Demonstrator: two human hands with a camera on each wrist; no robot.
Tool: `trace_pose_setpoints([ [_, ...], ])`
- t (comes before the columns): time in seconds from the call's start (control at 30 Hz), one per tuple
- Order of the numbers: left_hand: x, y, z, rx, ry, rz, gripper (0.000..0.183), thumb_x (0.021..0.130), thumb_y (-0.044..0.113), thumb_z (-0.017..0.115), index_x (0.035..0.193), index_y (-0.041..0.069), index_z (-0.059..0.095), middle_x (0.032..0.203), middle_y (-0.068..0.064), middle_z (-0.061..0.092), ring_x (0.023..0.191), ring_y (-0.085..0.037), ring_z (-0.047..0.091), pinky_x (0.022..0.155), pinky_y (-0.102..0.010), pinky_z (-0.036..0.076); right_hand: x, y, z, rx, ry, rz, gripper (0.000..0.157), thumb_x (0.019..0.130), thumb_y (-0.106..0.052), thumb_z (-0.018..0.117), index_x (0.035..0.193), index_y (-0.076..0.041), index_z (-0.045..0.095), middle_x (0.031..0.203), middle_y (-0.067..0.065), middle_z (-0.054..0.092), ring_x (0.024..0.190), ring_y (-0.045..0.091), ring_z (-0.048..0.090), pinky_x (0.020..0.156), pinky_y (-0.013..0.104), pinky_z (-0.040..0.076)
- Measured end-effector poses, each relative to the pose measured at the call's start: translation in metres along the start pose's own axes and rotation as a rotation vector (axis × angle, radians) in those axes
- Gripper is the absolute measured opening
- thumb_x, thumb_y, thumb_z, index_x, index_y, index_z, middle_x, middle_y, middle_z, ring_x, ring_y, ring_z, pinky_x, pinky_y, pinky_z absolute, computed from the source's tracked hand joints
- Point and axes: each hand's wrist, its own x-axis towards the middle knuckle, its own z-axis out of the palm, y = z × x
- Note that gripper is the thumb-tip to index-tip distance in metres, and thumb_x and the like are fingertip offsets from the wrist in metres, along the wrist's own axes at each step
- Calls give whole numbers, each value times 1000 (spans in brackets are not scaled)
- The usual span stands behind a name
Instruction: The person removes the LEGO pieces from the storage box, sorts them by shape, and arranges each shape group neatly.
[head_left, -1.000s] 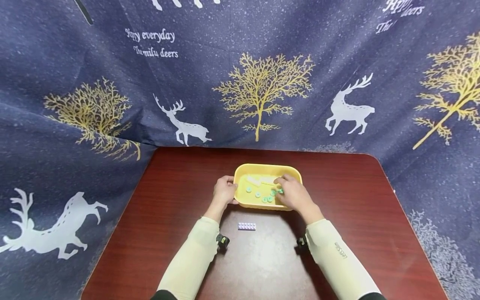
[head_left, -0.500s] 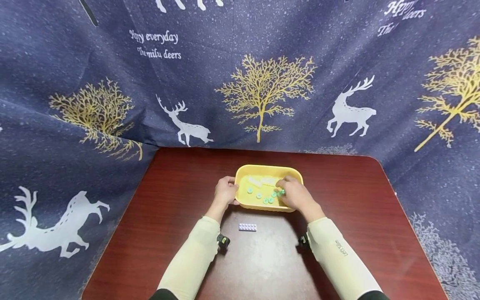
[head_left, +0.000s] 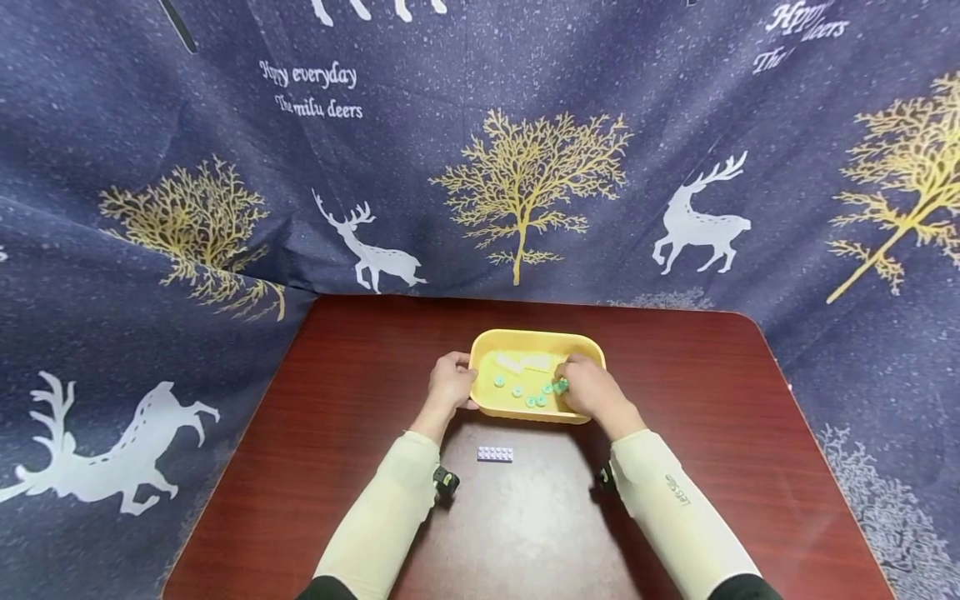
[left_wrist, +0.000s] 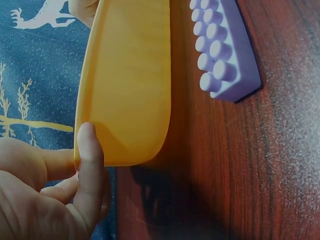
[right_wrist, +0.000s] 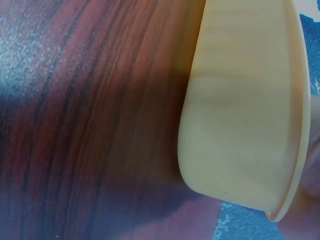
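Note:
A yellow plastic tub (head_left: pixel 491 407) sits on the table, small pale-green ring-like pieces (head_left: pixel 517 391) and whitish pieces (head_left: pixel 537 363) lying inside. My left hand (head_left: pixel 452 383) grips its left end; in the left wrist view the thumb (left_wrist: pixel 89 142) presses the outer wall at the rim. Reaching over the right end, my right hand (head_left: pixel 588 387) has its fingers curled down at a darker green piece (head_left: pixel 561 386), pinching it. The tub wall (right_wrist: pixel 240 115) hides most of that hand in the right wrist view. A lilac studded building brick (head_left: pixel 495 454) lies in front of the tub.
The dark red wooden table (head_left: pixel 360 367) has a rounded far right corner. Behind it hangs a blue cloth (head_left: pixel 465 242) printed with deer and trees. A small black wrist camera (head_left: pixel 446 482) sits at the left sleeve.
My right hand's fingers have drawn together and down onto the darker green piece. The left hand keeps its grip on the tub. The view has shifted slightly.

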Motion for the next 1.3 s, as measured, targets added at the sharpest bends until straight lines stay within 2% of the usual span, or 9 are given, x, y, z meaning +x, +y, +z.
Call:
trace_pose_setpoints([
  [0.27, 0, -1, 0, -2, -9, 6, 36, 100, 1, 60, 135, -1, 60, 103, -20, 63, 85, -40, 73, 52, -36, 67, 3, 0, 3, -36, -21, 36, 31, 72, 4, 70, 97, -13, 78, 94, 6, 66, 89, 24, 61, 74, 42, 63],
  [0.53, -1, 0, 0, -10, -11, 10, 35, 99, 1, 60, 134, -1, 61, 102, -20, 63, 83, -40, 73, 52, -37, 68, 3, -2, 3, -45, -4, 31, 23, 77, 4, 69, 88, -14, 76, 83, 5, 64, 78, 24, 59, 65, 41, 60],
  [0.93, -3, 0, 1, -4, -6, 4, 34, 98, 1, 61, 132, 1, 62, 103, -20, 64, 81, -38, 74, 52, -37, 68, 1, -3, -3, -4, 31, 35, 15, 80, 0, 73, 88, -13, 73, 80, 4, 62, 75, 23, 57, 62, 40, 58],
  [1.1, -4, 1, 1, -5, -8, -7, 34, 99, 1, 61, 133, 1, 62, 103, -19, 64, 81, -38, 74, 52, -37, 67, -1, -4, -8, -1, 81, 44, 16, 82, -8, 77, 97, -12, 73, 85, 5, 69, 77, 26, 64, 67, 43, 61],
  [1.3, -6, 3, 1, -6, -11, -4, 35, 99, 2, 61, 134, 0, 61, 105, -20, 64, 83, -40, 74, 51, -37, 67, -3, -4, -10, 19, 146, 28, 26, 83, -13, 82, 106, -8, 73, 99, 10, 74, 92, 33, 70, 81, 48, 64],
])
